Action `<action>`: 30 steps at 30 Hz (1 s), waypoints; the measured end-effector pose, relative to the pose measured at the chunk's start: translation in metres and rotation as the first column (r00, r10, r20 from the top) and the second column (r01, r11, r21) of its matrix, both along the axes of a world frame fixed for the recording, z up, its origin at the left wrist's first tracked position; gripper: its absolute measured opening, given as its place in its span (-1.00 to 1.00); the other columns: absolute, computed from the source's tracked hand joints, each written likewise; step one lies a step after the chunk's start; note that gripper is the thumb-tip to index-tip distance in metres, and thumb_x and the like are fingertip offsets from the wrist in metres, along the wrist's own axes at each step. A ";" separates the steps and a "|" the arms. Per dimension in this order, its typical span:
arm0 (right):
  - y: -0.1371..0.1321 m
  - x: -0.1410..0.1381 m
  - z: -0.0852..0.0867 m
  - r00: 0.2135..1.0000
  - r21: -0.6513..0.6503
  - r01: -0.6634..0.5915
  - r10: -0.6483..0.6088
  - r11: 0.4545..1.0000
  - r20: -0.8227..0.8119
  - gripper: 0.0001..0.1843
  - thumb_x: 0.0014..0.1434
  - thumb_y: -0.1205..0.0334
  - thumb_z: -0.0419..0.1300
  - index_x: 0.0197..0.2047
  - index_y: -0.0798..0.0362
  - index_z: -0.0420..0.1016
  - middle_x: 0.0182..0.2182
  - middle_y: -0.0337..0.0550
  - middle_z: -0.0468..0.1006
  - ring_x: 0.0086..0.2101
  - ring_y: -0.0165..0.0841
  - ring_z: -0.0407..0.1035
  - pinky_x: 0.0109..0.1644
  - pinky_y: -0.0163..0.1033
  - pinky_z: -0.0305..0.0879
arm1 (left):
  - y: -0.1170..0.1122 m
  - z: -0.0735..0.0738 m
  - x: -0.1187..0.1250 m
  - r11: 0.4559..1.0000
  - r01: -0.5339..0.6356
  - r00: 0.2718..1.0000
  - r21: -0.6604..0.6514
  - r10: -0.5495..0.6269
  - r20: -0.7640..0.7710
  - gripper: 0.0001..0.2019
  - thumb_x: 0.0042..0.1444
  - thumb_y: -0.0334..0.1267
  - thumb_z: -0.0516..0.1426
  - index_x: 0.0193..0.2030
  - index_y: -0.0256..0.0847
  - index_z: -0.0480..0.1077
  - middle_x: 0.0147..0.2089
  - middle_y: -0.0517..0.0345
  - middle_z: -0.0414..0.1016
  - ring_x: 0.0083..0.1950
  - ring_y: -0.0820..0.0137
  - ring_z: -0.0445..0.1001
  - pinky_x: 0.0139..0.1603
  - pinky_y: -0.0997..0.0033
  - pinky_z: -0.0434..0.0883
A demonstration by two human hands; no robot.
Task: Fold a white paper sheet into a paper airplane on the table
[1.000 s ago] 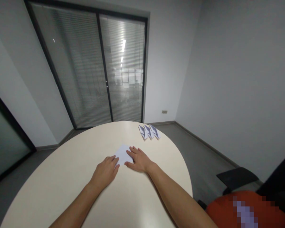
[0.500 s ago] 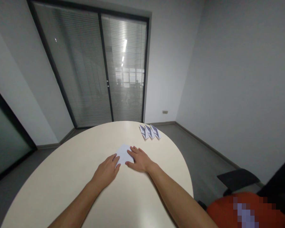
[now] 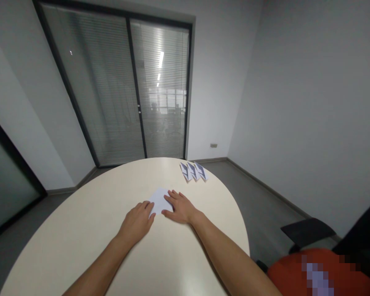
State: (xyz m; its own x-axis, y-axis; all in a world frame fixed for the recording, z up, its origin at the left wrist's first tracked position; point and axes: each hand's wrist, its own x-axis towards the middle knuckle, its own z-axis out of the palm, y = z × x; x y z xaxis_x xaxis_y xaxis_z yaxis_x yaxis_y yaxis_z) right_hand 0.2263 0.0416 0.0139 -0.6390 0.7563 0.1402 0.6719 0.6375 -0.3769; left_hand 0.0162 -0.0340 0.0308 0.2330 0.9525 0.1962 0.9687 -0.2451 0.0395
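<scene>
A white sheet of paper [image 3: 159, 200], pointed at its far end, lies on the round cream table [image 3: 160, 255]. My left hand [image 3: 137, 220] rests at the paper's left edge, fingers somewhat bent and touching it, with the thumb apart near its close corner. On the right side, my right hand [image 3: 179, 206] presses down with its fingers spread flat, covering part of the sheet. Farther back to the right, three folded paper pieces [image 3: 193, 172] with bluish shaded faces stand in a row, overlapping, near the table's edge.
An orange chair [image 3: 283, 269] with a black armrest [image 3: 308, 230] stands at the lower right, beside the table. Beyond the table are a glass partition with blinds [image 3: 160, 123] and grey walls [image 3: 302, 123].
My left fingers have curled slightly and drawn back a little on the paper. My right hand stays spread in place on the sheet. The view has shifted very slightly.
</scene>
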 end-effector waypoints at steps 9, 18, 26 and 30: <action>-0.002 -0.001 0.003 1.000 0.005 -0.013 0.013 1.000 0.022 -0.15 0.28 -0.25 0.04 0.44 0.15 0.12 0.41 0.19 0.01 0.40 0.01 -0.15 0.42 0.14 -0.18 | 0.001 -0.003 -0.005 1.000 0.003 1.000 0.006 -0.003 0.009 -0.61 0.37 -0.16 -0.01 0.22 -0.22 0.39 0.25 -0.06 0.41 0.25 0.21 0.35 0.24 0.22 0.33; 0.004 0.013 0.004 0.986 0.016 -0.165 0.165 0.986 -0.010 -0.22 0.31 -0.20 0.05 0.42 0.12 0.16 0.40 0.18 0.06 0.38 -0.03 -0.07 0.41 0.13 -0.14 | 0.004 0.005 -0.009 0.999 0.010 0.998 -0.048 -0.007 0.060 -0.64 0.36 -0.13 0.02 0.22 -0.06 0.43 0.26 0.05 0.43 0.27 0.25 0.34 0.24 0.22 0.34; 0.009 0.014 0.001 0.985 0.025 -0.156 0.157 0.987 -0.070 -0.30 0.29 -0.18 0.11 0.35 0.05 0.30 0.35 0.07 0.19 0.35 -0.10 0.03 0.40 0.05 -0.06 | 0.006 0.002 -0.015 0.998 0.039 0.997 -0.044 -0.036 0.073 -0.64 0.33 -0.11 0.03 0.16 -0.11 0.47 0.22 0.02 0.46 0.22 0.23 0.41 0.24 0.21 0.34; 0.009 0.013 -0.001 0.986 0.044 -0.140 0.143 0.989 -0.079 -0.30 0.29 -0.18 0.11 0.34 0.06 0.33 0.34 0.09 0.22 0.34 -0.11 0.07 0.39 0.02 0.00 | 0.007 0.002 -0.021 0.995 0.085 0.994 -0.054 -0.081 0.073 -0.63 0.32 -0.10 0.04 0.17 -0.11 0.46 0.22 0.03 0.46 0.20 0.22 0.43 0.24 0.20 0.34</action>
State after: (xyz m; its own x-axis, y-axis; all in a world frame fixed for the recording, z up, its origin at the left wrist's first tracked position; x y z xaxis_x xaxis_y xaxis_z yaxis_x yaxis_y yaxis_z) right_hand 0.2392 0.0508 0.0129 -0.7247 0.6520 0.2230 0.5415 0.7390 -0.4008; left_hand -0.0045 -0.0271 0.0332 0.2990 0.9406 0.1610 0.9395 -0.3197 0.1230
